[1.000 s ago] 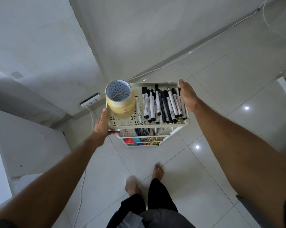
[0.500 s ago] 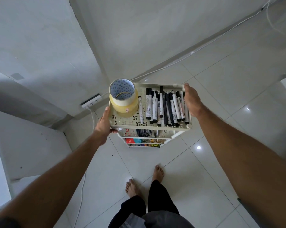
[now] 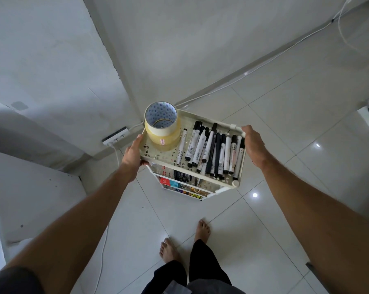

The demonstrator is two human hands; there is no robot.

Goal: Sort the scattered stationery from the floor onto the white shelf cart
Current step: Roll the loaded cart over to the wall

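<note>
Hands grip opposite ends of the white perforated plastic shelf cart (image 3: 237,130), left hand (image 3: 132,154) and right hand (image 3: 253,145) with fingers curled over its rim. On top: two stacked yellowish tape rolls (image 3: 162,130); roughly a dozen black-and-white markers (image 3: 211,151) lying parallel, crosswise.
</note>
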